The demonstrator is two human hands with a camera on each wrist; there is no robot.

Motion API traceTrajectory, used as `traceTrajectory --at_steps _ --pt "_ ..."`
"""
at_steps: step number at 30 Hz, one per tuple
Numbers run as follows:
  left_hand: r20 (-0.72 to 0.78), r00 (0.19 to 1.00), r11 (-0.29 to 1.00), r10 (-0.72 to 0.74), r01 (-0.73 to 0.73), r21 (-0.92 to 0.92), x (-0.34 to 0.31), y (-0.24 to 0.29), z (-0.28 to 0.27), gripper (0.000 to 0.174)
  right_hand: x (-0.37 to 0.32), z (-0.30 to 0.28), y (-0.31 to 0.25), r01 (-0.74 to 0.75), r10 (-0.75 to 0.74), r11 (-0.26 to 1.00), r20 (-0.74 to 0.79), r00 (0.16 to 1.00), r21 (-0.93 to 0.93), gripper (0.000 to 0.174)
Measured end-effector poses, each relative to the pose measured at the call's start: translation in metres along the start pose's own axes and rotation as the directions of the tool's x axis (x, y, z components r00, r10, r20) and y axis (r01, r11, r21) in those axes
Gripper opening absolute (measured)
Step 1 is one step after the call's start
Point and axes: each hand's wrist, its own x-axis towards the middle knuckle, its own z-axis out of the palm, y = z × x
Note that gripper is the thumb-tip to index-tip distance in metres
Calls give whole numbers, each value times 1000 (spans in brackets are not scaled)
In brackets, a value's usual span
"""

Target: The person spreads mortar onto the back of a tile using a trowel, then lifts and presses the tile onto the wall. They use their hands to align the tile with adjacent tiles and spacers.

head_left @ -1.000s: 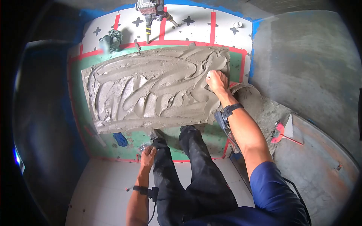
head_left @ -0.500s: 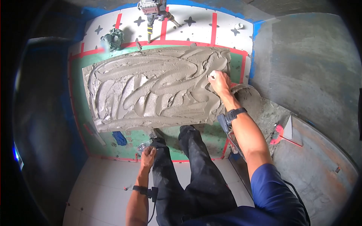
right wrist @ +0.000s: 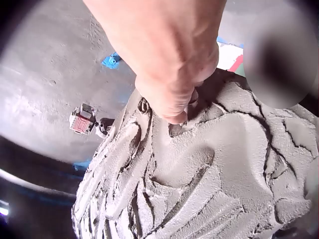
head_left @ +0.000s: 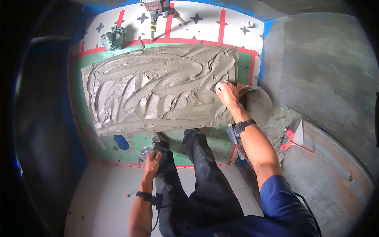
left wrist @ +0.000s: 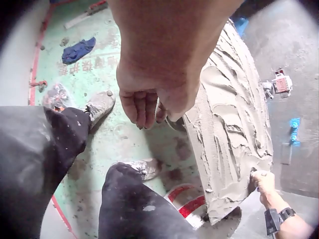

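Observation:
A large slab (head_left: pixel 89 81) coated with wet grey mortar (head_left: pixel 158 87), ridged in broad swirls, lies in front of the person. My right hand (head_left: pixel 228 93) is over the mortar near the slab's right edge, fingers curled in a fist. In the right wrist view a short grey end of a tool handle (right wrist: pixel 175 130) shows under the fingers; the rest is hidden. My left hand (head_left: pixel 153 161) hangs beside the left knee, its fingers loosely curled and holding nothing in the left wrist view. Close to it in the head view is a clear plastic bag (head_left: pixel 146 150).
A mortar-smeared bucket (head_left: pixel 256 100) stands by the slab's right edge. Behind are a tripod device (head_left: pixel 154 17) and a bundled green bag (head_left: pixel 113 38). A blue cloth (head_left: pixel 121 142) lies on the green floor sheet (head_left: pixel 177 156). A red-handled tool (head_left: pixel 290 140) is at right.
My right hand has come slightly nearer the body along the slab's right side. The left hand stays low by the knee. The head view has shifted a little.

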Motion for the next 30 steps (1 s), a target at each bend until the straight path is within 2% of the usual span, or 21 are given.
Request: traceTrajectory --at_steps 1,6,11,13,14,15,21,30 --pt "-14 999 1000 -29 29 -11 -1 0 1 33 1 0 0 -12 14 999 47 999 -53 16" --pt "9 999 999 -46 46 15 0 -4 -3 34 5 3 -2 10 -4 997 68 998 -80 18" --pt "-6 995 994 -101 101 31 -7 20 -6 34 3 8 -2 53 -44 992 78 996 -114 19" --pt "-18 996 995 -87 88 41 -8 24 -6 35 5 10 -2 89 -78 983 73 994 -159 20" --pt "-17 999 999 -35 34 -35 -1 6 -4 33 5 8 -2 113 -104 981 63 993 -156 19" --pt "-16 999 999 -40 40 -35 0 -12 -3 33 4 6 -3 112 -103 982 68 992 -155 19" --pt "-34 998 999 -53 53 3 -3 4 -4 31 7 5 -11 103 -88 969 76 993 -224 17" --pt "-23 998 997 -60 61 38 -1 0 -6 31 6 4 -13 115 -90 966 115 989 -232 19"
